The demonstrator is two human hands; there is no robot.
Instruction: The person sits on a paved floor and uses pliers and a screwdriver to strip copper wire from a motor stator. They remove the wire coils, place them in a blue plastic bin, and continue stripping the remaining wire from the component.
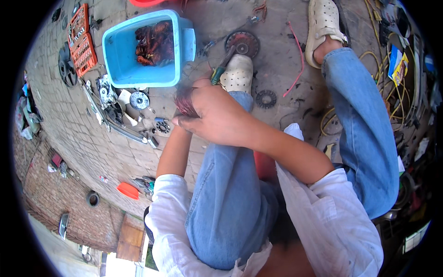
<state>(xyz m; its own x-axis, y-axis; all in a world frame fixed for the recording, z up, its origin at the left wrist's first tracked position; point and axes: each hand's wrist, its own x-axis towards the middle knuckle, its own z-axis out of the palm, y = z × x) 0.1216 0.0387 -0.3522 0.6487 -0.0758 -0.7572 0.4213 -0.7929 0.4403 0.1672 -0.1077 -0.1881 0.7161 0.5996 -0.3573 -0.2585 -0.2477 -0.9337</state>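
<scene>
My right hand [214, 111] is closed around a bundle of reddish-brown copper wire [185, 102], its thumb pressed along the near side. Behind it, at the end of my left forearm, only a little of my left hand [184, 130] shows; its fingers are hidden. Just past my right knuckles is a tool with a green handle [217, 75] and a dark metal part, resting against my cream clog [239, 74]; I cannot tell its kind. A light blue plastic tub [140, 82] stands beyond my hands, with a heap of copper wire coils [156, 44] inside.
An orange socket set case [83, 53] lies left of the tub. Motor parts and a silver disc [139, 100] litter the paving. A round rotor-like disc [242, 44], a toothed ring [266, 99] and a pink strip [297, 64] lie ahead. Yellow cable [401, 104] tangles at right.
</scene>
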